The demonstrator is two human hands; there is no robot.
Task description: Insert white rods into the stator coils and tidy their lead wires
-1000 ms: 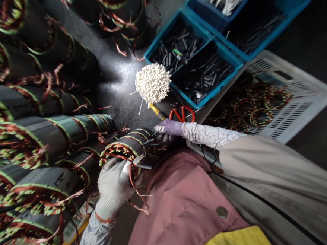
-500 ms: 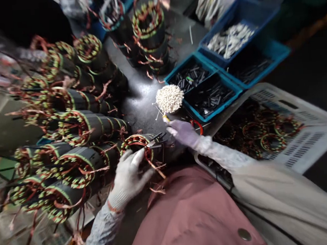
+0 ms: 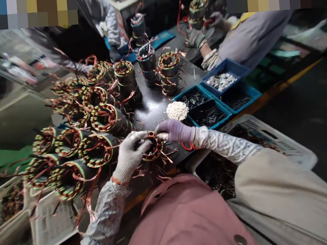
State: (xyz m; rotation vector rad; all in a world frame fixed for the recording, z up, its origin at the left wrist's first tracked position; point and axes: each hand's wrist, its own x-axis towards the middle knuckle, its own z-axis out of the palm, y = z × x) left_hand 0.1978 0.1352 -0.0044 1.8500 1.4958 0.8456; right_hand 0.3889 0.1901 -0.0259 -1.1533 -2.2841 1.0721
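A wound stator (image 3: 156, 153) is being worked at the desk's (image 3: 150, 107) near edge, presumably for easy reach. Its left side is being met by the left hand (image 3: 131, 150), likely for steadying, its far rim by the right hand (image 3: 175, 130); whether either grip is closing on wire cannot be told.

Dark floor (image 3: 316, 108) — worktop (image 3: 148, 110) gleaming under light.

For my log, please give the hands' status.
Left hand, right hand: both at wound coil. Loose copper ends stick out beside it. Red handles near right wrist.
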